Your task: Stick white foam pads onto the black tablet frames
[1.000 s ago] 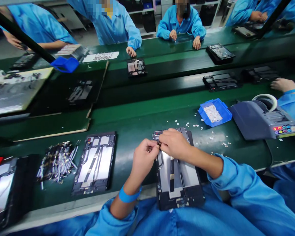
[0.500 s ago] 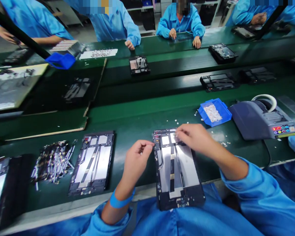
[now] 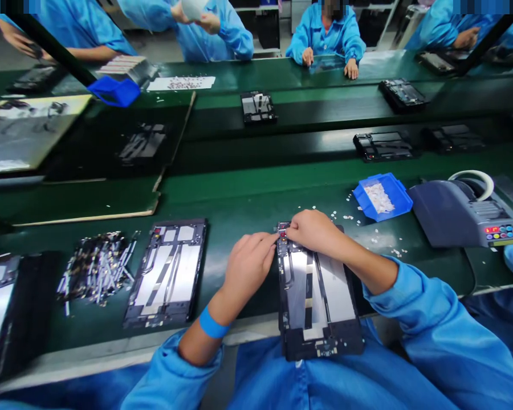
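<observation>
A black tablet frame with silver inner panels lies in front of me, its near end hanging over the bench edge. My right hand rests on its far left corner, fingertips pressing beside a small red part. My left hand touches the frame's left edge, fingers curled, next to the right hand. Whether either hand pinches a small piece I cannot tell. A second tablet frame lies to the left, untouched.
A pile of thin metal strips lies left of the second frame. A blue bin of small white pieces and a grey tape dispenser stand at the right. More frames sit on the far belt; other people in blue coats work opposite.
My right hand has come back from the frame's upper middle to its far left corner. My left hand has moved right until it touches the frame's edge. The view has shifted slightly.
</observation>
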A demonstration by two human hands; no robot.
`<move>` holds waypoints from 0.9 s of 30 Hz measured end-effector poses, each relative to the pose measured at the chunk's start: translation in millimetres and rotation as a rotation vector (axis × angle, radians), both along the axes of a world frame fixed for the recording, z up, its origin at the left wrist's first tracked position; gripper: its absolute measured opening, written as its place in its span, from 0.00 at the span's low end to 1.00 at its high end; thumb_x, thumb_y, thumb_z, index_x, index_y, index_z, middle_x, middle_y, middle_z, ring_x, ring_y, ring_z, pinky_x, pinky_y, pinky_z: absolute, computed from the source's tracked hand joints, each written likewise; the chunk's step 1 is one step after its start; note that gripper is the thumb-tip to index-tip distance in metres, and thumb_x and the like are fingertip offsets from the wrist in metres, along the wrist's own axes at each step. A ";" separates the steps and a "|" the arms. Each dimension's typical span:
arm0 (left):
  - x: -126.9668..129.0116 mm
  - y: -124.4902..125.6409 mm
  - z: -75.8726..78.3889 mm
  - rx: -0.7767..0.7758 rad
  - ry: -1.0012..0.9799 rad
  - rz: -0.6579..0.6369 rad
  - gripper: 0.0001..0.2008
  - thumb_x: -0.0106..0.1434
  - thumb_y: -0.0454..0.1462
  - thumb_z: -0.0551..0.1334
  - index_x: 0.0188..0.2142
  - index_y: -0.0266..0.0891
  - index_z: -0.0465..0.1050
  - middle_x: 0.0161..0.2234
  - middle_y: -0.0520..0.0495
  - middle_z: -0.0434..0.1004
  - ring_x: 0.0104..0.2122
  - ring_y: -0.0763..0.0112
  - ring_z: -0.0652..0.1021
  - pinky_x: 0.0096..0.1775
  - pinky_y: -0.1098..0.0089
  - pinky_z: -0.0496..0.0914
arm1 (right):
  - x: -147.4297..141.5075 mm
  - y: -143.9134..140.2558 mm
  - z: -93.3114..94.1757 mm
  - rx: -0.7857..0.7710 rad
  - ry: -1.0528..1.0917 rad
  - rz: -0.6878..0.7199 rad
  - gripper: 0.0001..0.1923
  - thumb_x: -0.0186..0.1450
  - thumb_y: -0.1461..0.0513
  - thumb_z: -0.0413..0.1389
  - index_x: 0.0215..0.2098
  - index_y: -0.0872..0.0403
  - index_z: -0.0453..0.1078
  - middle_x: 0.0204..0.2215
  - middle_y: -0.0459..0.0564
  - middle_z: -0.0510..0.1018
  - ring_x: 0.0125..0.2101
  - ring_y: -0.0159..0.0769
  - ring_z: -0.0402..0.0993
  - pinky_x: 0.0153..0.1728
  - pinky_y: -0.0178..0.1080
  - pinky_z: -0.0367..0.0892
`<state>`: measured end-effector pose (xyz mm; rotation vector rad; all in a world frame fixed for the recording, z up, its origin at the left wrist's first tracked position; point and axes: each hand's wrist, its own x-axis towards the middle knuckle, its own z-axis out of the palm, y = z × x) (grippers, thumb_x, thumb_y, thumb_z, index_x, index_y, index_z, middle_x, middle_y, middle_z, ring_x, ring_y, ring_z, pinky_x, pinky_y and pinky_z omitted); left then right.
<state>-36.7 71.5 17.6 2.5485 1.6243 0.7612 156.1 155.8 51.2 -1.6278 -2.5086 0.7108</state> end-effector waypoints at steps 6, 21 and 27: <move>-2.0 4.1 8.0 -0.012 0.206 -0.051 0.16 0.72 0.32 0.58 0.56 0.43 0.77 0.46 0.43 0.82 0.37 0.58 0.75 0.37 0.60 0.68 | 0.3 1.3 5.0 -0.041 -0.020 0.002 0.12 0.64 0.59 0.56 0.25 0.52 0.78 0.25 0.49 0.81 0.26 0.35 0.74 0.26 0.35 0.52; -10.5 33.3 13.6 -0.481 -0.454 0.035 0.12 0.68 0.33 0.55 0.42 0.42 0.78 0.40 0.47 0.82 0.41 0.64 0.80 0.44 0.65 0.72 | 35.6 -39.3 -24.0 0.348 0.080 0.417 0.18 0.73 0.68 0.54 0.58 0.50 0.75 0.39 0.52 0.79 0.39 0.39 0.73 0.42 0.38 0.66; 1.7 52.6 30.0 -0.620 -0.335 0.113 0.12 0.66 0.41 0.58 0.43 0.42 0.77 0.33 0.48 0.82 0.33 0.62 0.80 0.34 0.67 0.68 | 32.9 -38.6 -20.1 0.442 -0.011 0.502 0.17 0.73 0.68 0.52 0.58 0.56 0.74 0.38 0.55 0.77 0.39 0.42 0.71 0.39 0.40 0.67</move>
